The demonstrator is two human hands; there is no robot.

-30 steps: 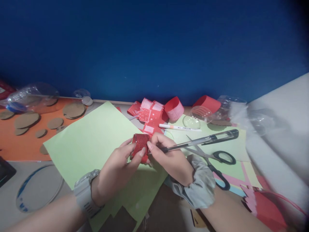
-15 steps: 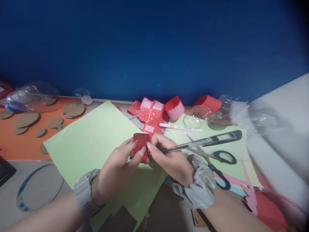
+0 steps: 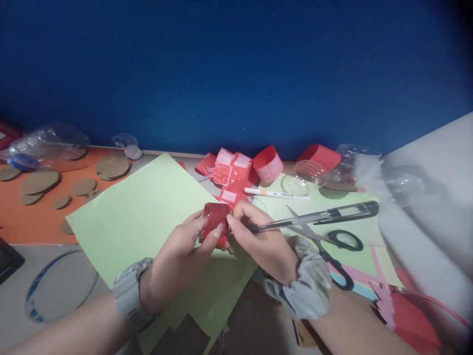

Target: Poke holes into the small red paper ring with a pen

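Above a light green sheet of paper (image 3: 136, 217), my left hand (image 3: 185, 246) is closed round a small cylinder wound with dark red cord (image 3: 217, 217). The thumb presses the cord from the front. My right hand (image 3: 258, 236) is closed with a black pen (image 3: 295, 221) held in it, the clear capped end pointing right. Its thumb and index tip touch the right edge of the wound cylinder; whether they also pinch a strand there I cannot tell. The pen's other end is hidden by the hand.
Open scissors (image 3: 325, 242) lie just right of my right wrist on coloured paper. Red paper rings (image 3: 268, 165) and a white marker (image 3: 273, 194) are behind the hands. Cardboard discs (image 3: 40, 182) rest on an orange sheet (image 3: 22, 222) at left, beside a clear plastic bottle (image 3: 55, 140). A blue wall (image 3: 236, 74) closes the back.
The pen has swung slightly, its capped end shifting a little to the right. My right fingertips have moved marginally along the cylinder's edge. My left hand keeps its hold.
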